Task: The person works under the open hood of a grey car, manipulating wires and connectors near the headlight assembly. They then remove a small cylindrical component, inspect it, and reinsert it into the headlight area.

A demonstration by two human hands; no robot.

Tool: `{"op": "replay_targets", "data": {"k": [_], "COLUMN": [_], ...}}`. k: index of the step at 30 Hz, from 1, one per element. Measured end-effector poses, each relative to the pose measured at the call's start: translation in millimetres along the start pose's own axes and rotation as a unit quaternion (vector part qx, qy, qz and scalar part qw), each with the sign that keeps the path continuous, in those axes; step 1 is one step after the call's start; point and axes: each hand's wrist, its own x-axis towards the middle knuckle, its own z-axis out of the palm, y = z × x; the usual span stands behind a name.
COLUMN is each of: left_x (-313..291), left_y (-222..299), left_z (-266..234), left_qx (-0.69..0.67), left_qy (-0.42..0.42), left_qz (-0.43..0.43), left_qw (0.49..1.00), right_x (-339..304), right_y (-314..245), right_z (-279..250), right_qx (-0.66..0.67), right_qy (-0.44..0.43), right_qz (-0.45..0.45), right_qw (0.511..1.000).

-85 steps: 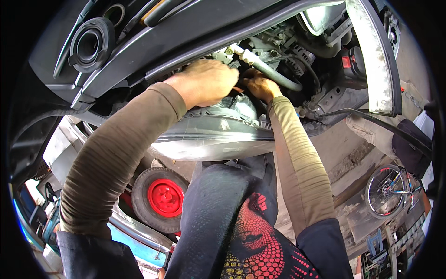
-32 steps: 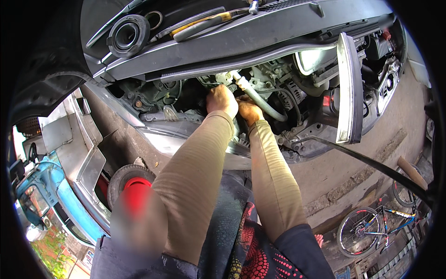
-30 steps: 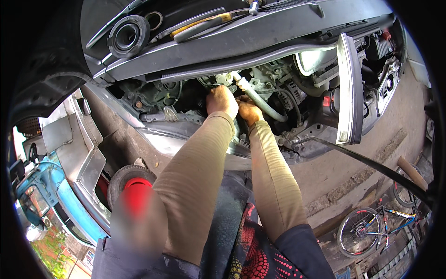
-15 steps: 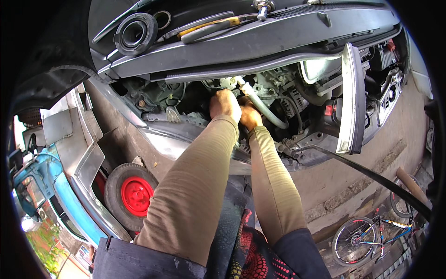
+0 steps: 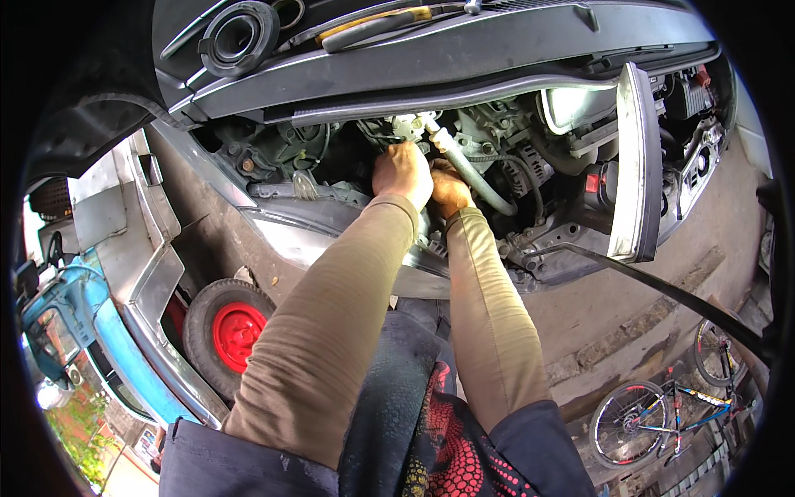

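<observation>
Both of my hands reach down into the engine bay of a car, close together beside a pale metal fitting [image 5: 407,126] and a thick grey hose [image 5: 474,180]. My left hand [image 5: 403,172] is closed, its fingers curled down and away, so whatever they grip is hidden. Just to its right and slightly lower, my right hand [image 5: 451,190] is bent inward with curled fingers. The left hand partly covers it, and what it holds cannot be made out. Tan sleeves cover both forearms.
A long pale strip [image 5: 631,166] stands upright at the right of the bay, near a slanting black bar [image 5: 662,300]. A black ring-shaped part [image 5: 238,39] and a yellow-and-grey-handled tool [image 5: 377,31] lie above. A red-rimmed wheel [image 5: 238,333] and a bicycle [image 5: 675,414] are outside.
The whole view has shifted slightly, with the car appearing a little higher. My hands stay at the same spot by the fitting, with only a slight shift of the left wrist.
</observation>
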Motion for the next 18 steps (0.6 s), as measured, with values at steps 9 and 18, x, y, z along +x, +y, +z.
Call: {"op": "replay_targets", "data": {"k": [9, 18], "left_x": [21, 31], "left_y": [-4, 8], "left_z": [-41, -49], "left_qx": [0.234, 0.414], "left_qy": [-0.249, -0.378], "left_qz": [0.207, 0.255], "left_qw": [0.917, 0.788], "right_x": [-7, -33], "right_y": [-6, -23], "right_z": [-5, -12], "right_qx": [-0.022, -0.39], "right_qy": [-0.018, 0.017], "right_qz": [-0.047, -0.152], "right_qw": [0.999, 0.908]}}
